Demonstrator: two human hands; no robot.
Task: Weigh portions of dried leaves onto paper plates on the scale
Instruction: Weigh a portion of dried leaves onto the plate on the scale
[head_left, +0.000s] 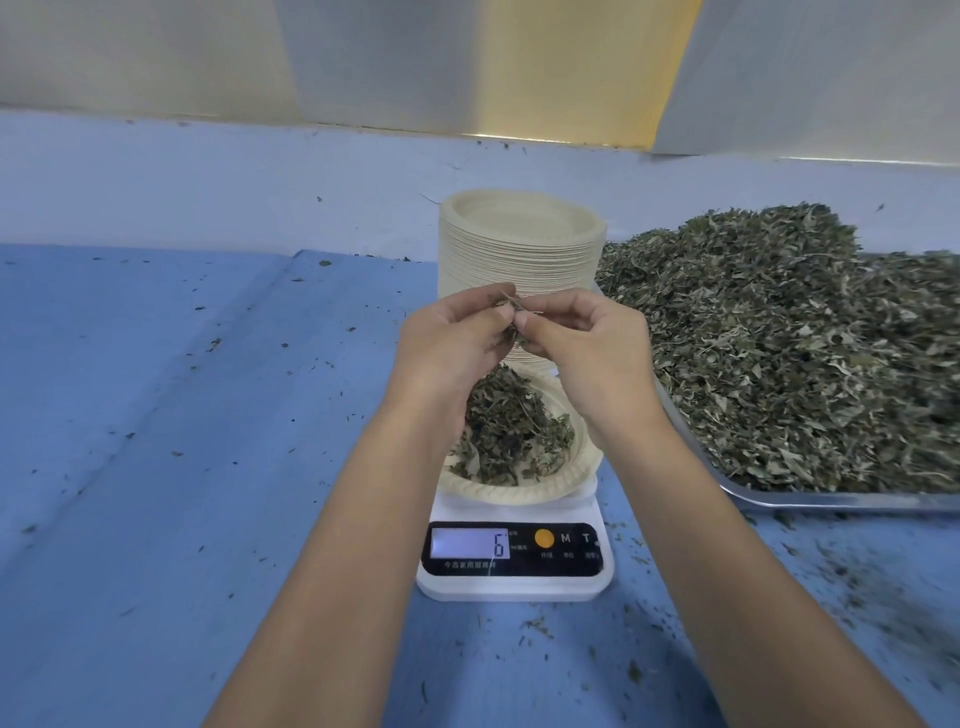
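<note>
A white digital scale (514, 561) sits in front of me, its display reading 6. On it rests a paper plate (524, 491) with a mound of dried leaves (506, 431). Above the plate my left hand (452, 348) and my right hand (587, 348) meet fingertip to fingertip, both pinching a small clump of dried leaves and a stem. Part of the plate is hidden behind my hands.
A tall stack of paper plates (519, 244) stands just behind the scale. To the right, a metal tray (831, 500) holds a large heap of dried leaves (789, 353). Blue cloth (182, 441) covers the table, with leaf crumbs scattered on it.
</note>
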